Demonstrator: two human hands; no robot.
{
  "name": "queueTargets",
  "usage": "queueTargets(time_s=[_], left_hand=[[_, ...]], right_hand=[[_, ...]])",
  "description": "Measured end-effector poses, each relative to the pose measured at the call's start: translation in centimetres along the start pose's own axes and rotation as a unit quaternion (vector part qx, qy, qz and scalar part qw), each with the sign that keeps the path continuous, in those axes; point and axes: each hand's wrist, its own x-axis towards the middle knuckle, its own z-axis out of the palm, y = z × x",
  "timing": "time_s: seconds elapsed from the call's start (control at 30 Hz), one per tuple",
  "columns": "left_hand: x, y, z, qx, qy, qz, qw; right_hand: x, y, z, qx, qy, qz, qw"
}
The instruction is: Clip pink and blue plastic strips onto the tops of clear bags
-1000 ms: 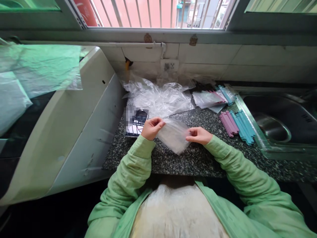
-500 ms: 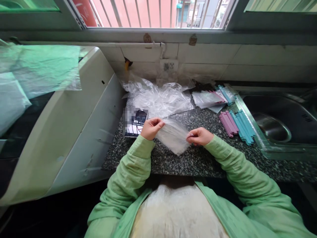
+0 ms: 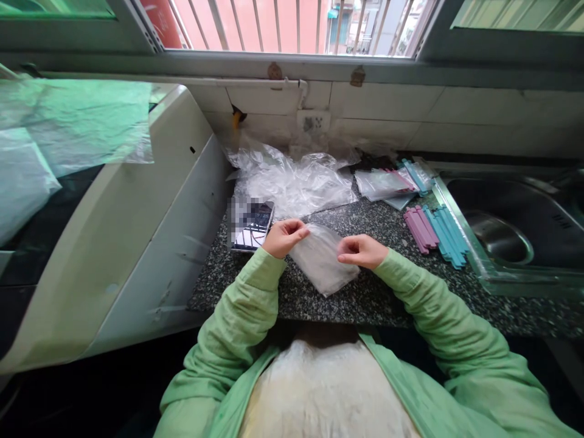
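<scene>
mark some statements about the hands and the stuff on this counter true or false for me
1. The left hand pinches the clear plastic bag. True.
2. The right hand is closed around a blue plastic strip. False: the right hand is at the clear plastic bag, and the blue plastic strips lie on the speckled countertop.
3. The pink plastic strips lie to the left of the blue plastic strips in the picture. True.
4. The phone lies beside the right hand. False: the phone is beside the left hand.
5. Crumpled clear plastic lies beyond the hands, toward the tiled wall. True.
</scene>
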Motion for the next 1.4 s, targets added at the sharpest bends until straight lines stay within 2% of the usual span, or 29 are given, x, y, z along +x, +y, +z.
queueTargets(time_s=[0.13, 0.4, 0.57, 0.63, 0.73, 0.83, 0.97, 1.1, 1.27, 1.4], left_hand=[[0.0, 0.0, -0.1, -0.002, 0.002, -0.001, 1.0], [-0.1, -0.2, 0.4, -0.009, -0.027, -0.017, 0.999], [-0.3, -0.1, 0.9, -0.016, -0.092, -0.04, 0.995], [-0.4, -0.1, 1.0, -0.025, -0.101, -0.053, 0.993], [-0.3, -0.2, 1.0, -0.038, -0.095, -0.071, 0.992], [-0.2, -0.3, 0.8, -0.053, -0.06, -0.066, 0.995], [0.0, -0.4, 0.5, -0.064, 0.007, -0.047, 0.997], [0.1, -1.0, 0.9, -0.08, -0.018, -0.091, 0.992], [0.0, -1.7, 1.9, -0.116, -0.021, -0.093, 0.989], [-0.1, -1.9, 2.2, -0.119, -0.06, -0.106, 0.985]], right_hand=[[0.1, 0.4, 0.8, 0.004, -0.006, -0.004, 1.0], [-0.4, 0.8, 0.3, -0.019, -0.045, -0.015, 0.999], [-0.1, 0.3, 1.1, -0.024, 0.008, -0.049, 0.999], [0.1, 0.4, 1.8, -0.019, 0.017, -0.049, 0.998], [0.1, 0.7, 2.6, 0.024, 0.013, -0.04, 0.999], [0.0, 0.7, 2.6, 0.055, 0.024, -0.035, 0.998], [-0.1, 0.5, 2.0, 0.083, 0.094, -0.046, 0.991], [0.0, 0.7, 1.7, 0.103, 0.159, -0.049, 0.981], [0.2, 0.6, 1.9, 0.146, 0.142, -0.043, 0.978], [0.2, 0.2, 1.4, 0.141, 0.176, -0.04, 0.973]])
